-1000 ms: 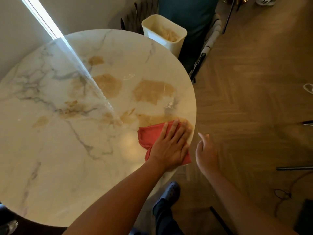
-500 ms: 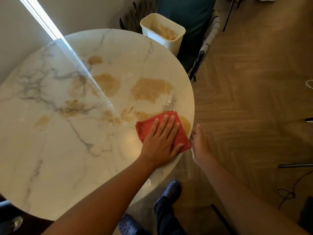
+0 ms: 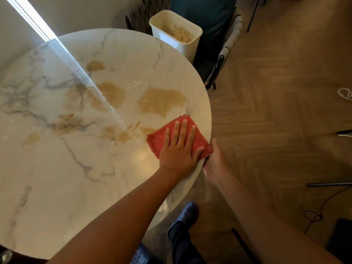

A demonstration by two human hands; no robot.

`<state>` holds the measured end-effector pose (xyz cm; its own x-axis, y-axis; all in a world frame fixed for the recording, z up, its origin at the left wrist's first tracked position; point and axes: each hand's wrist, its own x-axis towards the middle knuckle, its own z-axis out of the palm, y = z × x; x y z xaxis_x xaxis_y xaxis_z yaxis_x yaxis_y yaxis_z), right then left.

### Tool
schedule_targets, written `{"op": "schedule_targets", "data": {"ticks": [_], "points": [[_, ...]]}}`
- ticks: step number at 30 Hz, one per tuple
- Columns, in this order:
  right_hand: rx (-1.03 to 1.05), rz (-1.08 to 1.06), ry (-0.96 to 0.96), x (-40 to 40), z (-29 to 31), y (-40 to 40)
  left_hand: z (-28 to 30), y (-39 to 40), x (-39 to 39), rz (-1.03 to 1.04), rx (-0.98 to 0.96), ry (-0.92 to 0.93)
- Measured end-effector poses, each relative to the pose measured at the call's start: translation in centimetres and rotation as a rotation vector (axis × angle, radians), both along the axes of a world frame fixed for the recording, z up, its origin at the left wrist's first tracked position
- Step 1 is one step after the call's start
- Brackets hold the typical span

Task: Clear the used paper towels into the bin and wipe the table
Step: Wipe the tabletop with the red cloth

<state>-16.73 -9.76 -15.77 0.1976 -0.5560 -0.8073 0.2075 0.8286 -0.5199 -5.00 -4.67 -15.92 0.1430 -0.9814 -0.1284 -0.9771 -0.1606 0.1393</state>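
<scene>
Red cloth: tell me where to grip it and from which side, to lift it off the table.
Pinch the red cloth at its bare left corner, coming from the table's centre. It lies folded flat under the left hand, fingers spread across its middle, and its right corner overhangs the marble table edge by the right hand. That overhanging corner would also serve.

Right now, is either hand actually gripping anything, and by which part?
Neither visibly grips. The left hand presses flat on the red cloth; the right hand sits at the table edge, fingers partly hidden.

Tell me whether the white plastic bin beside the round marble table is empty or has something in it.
Not empty. The white plastic bin stands upright and open-topped, with crumpled, tan-stained paper towels showing inside.
</scene>
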Motion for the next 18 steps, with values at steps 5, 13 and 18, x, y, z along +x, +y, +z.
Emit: {"op": "schedule_targets", "data": {"ticks": [5,13,18], "points": [[-0.103,0.035,0.167,0.5,1.0,-1.0,0.1,-2.7,0.2,0.108,-0.008,0.045],[-1.125,0.538,1.071,3.8,1.9,-0.8,1.3,2.4,4.7,0.097,-0.174,0.208],[-1.209,0.921,1.222,8.0,0.3,0.0,0.7,8.7,10.4,0.186,-0.187,0.117]]}}
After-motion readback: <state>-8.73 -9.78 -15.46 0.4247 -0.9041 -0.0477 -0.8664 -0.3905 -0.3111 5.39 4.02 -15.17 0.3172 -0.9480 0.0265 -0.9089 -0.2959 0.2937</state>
